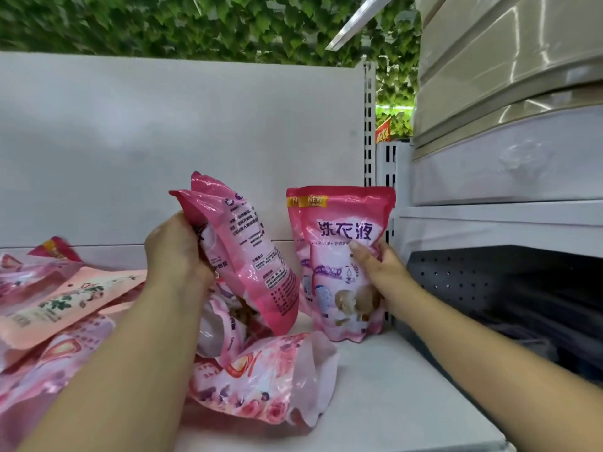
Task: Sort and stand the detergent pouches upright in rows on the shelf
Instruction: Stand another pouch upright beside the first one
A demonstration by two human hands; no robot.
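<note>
**shelfwatcher:** Detergent pouches everywhere lol. Left hand (176, 252) is raised above the pile, arm coming in from the bottom left, fingers wrapped around the upper part of a pink pouch (248, 256). That one is tilted, back side with the small print facing us, top corner leaning toward the back panel (163, 141), bottom end hanging just over the loose ones.

**aisle9:** And the right hand?

**shelfwatcher:** Right hand (378, 265) reaches in from the bottom right, forearm stretched out over the shelf (408, 402). Thumb pressed on the front of the standing pouch (342, 265), other fingers curled round its right edge, so it's gripping it. That pouch is upright, front label facing us, near the back panel and close against the slotted upright post (369, 125).

**aisle9:** Only one standing?

**shelfwatcher:** There's a second upright pouch (295, 223) directly behind it, touching, only its left edge peeking out. Everything else lies flat: a crumpled pale pink pouch (261, 380) on the shelf in front of the tilted one, plus a peach pouch (65, 301) on top of the heap (49, 370) to the left of the left arm, further out from the back panel.

**aisle9:** What's past the post?

**shelfwatcher:** Stacked plastic drawer units (505, 109), and leafy greenery (195, 24) above the back panel.
</note>
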